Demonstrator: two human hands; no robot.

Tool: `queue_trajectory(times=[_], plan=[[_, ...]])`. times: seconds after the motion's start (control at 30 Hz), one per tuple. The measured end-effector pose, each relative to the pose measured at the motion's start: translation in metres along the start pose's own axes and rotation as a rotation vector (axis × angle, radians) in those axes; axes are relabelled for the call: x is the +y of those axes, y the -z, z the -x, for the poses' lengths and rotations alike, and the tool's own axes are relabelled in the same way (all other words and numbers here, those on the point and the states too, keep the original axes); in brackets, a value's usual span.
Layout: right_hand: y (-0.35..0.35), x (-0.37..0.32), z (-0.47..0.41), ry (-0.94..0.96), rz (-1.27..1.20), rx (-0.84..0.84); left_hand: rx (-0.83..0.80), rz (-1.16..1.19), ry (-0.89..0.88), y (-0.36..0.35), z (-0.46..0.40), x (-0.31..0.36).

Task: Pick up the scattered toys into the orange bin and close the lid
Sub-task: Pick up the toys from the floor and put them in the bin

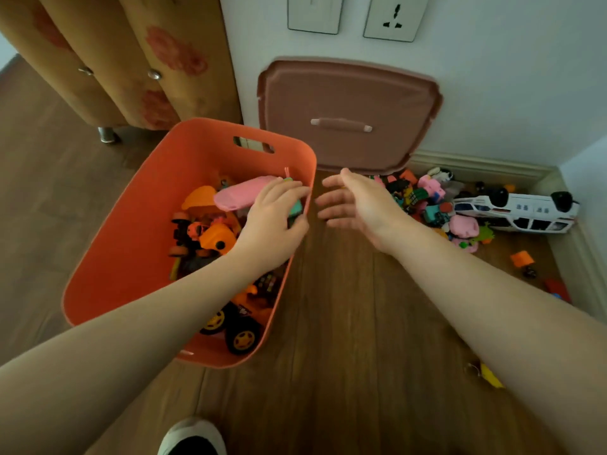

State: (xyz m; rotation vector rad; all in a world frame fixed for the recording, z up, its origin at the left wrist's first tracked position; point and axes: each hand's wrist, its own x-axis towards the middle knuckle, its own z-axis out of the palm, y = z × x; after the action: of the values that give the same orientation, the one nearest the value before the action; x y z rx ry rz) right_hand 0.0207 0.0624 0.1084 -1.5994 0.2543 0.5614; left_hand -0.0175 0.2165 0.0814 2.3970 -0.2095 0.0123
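The fingers (289, 192) of the left hand (276, 221) are curled round a small teal toy (295, 208), gripping it just inside the right wall of the orange bin (131, 231). The fingers (328, 205) of the right hand (358, 201) are spread and relaxed, holding nothing, just outside that same wall and above the wooden floor (345, 307).

The bin stands open on the floor and is partly filled: a pink flat toy (239, 195) lies near the top, an orange round toy (216, 239) sits below it, and an orange truck with black and yellow wheels (239, 323) rests at the near end, among smaller pieces too jumbled to tell apart.

The lid (348, 116), a dull pinkish brown with a handle across its middle, leans upright against the white wall (492, 77) just behind the bin's far right corner.

In the corner to the right, a heap of small toys (433, 205) lies on the floor beyond the right hand, with a white toy car (515, 213) lying upside down beside it along the skirting board. An orange block (521, 258) and a red piece (556, 289) lie apart, nearer the camera, and a yellow toy (489, 376) shows beside the right forearm.

A cabinet with metal knobs (131, 60) stands left of the wall, and a shoe (192, 438) shows at the bottom edge
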Motion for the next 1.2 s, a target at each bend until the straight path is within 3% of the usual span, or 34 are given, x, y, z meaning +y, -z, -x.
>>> queue_trajectory(times=[0.17, 0.37, 0.53, 0.63, 0.73, 0.9, 1.07, 1.2], plan=[[0.098, 0.028, 0.023, -0.073, 0.188, 0.179, -0.216, -0.104, -0.218, -0.052, -0.003, 0.055], [0.206, 0.092, 0.064, -0.159, 0.274, 0.351, -0.518, -0.185, -0.349, -0.138, -0.002, 0.117], [0.28, 0.169, 0.093, -0.252, 0.577, 0.403, -0.84, -0.361, -0.377, -0.217, 0.005, 0.153], [0.303, 0.207, 0.11, -0.314, 0.795, 0.295, -0.906, -0.431, -0.287, -0.262, 0.009, 0.158], [0.311, 0.241, 0.122, -0.323, 0.823, 0.093, -0.961, -0.512, -0.2, -0.297, 0.014, 0.158], [0.309, 0.276, 0.122, -0.248, 1.148, -0.126, -0.973, -0.703, -0.383, -0.34, 0.015, 0.164], [0.312, 0.283, 0.112, -0.147, 1.296, -0.105, -0.951, -0.754, -0.426, -0.367, 0.014, 0.168], [0.334, 0.285, 0.117, -0.184, 0.991, 0.078, -0.948, -0.735, -0.323, -0.376, 0.014, 0.172]])
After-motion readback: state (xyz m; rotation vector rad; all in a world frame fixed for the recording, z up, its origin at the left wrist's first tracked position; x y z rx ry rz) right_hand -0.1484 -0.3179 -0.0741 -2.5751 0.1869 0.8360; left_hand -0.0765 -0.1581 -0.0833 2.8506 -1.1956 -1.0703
